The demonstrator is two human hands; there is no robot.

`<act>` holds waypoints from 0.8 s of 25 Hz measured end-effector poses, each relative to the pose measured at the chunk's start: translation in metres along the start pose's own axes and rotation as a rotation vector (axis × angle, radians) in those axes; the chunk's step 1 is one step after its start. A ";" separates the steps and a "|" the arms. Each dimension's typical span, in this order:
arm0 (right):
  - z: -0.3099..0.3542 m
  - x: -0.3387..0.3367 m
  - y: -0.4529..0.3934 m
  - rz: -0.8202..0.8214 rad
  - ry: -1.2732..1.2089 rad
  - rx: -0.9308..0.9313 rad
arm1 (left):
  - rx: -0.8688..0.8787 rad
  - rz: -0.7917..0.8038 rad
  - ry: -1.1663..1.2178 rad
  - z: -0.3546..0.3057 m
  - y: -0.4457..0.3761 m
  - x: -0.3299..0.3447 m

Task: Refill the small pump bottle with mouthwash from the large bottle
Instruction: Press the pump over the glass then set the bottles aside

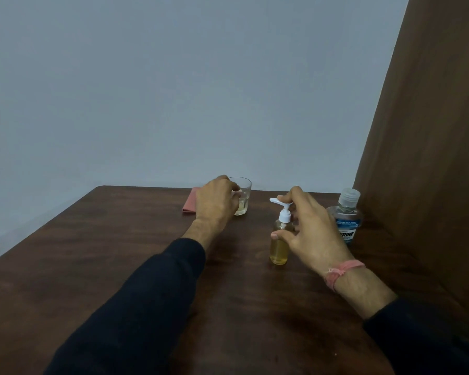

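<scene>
The small pump bottle stands upright on the brown table, amber liquid inside, white pump head on top with its nozzle pointing left. My right hand is around it: thumb on the bottle's body, index finger on the pump head. The large clear mouthwash bottle, blue label and cap on, stands just behind my right hand, partly hidden. My left hand grips a clear drinking glass farther back, with a little pale liquid at its bottom.
A folded pink cloth lies at the table's far edge, left of the glass. A brown curtain hangs along the right side. The wooden table meets a pale wall at the back.
</scene>
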State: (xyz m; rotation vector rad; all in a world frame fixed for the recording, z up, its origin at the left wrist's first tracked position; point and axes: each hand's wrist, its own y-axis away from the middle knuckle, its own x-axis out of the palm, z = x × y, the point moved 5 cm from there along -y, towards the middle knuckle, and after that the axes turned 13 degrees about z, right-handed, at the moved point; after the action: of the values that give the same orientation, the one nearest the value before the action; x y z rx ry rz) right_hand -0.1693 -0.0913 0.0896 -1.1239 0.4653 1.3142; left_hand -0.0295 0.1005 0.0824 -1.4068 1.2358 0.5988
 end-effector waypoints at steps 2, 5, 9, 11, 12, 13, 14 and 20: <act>-0.002 0.001 0.000 -0.012 -0.020 -0.011 | -0.009 0.018 -0.002 -0.001 -0.019 0.008; -0.005 0.004 0.000 -0.024 -0.039 -0.003 | -0.021 0.032 -0.005 0.001 -0.044 0.020; -0.007 0.006 0.002 -0.037 -0.063 -0.012 | -0.035 0.028 0.003 0.003 -0.061 0.029; -0.007 0.006 0.003 -0.037 -0.067 -0.012 | -0.036 0.055 0.002 0.004 -0.064 0.031; -0.006 0.005 0.003 -0.032 -0.068 -0.009 | -0.044 0.071 0.009 0.005 -0.063 0.030; -0.005 0.005 0.003 -0.025 -0.068 -0.006 | -0.046 0.080 0.024 0.005 -0.058 0.028; -0.005 0.004 0.003 -0.020 -0.068 -0.004 | -0.029 0.086 0.037 0.003 -0.049 0.026; 0.003 0.001 0.007 0.015 -0.082 0.002 | 0.204 0.589 0.493 -0.004 0.049 0.044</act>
State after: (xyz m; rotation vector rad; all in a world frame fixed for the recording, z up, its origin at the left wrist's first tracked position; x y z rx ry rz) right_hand -0.1758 -0.0895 0.0875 -1.0620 0.4152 1.3670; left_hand -0.0610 0.0896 0.0253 -1.0377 2.0797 0.5074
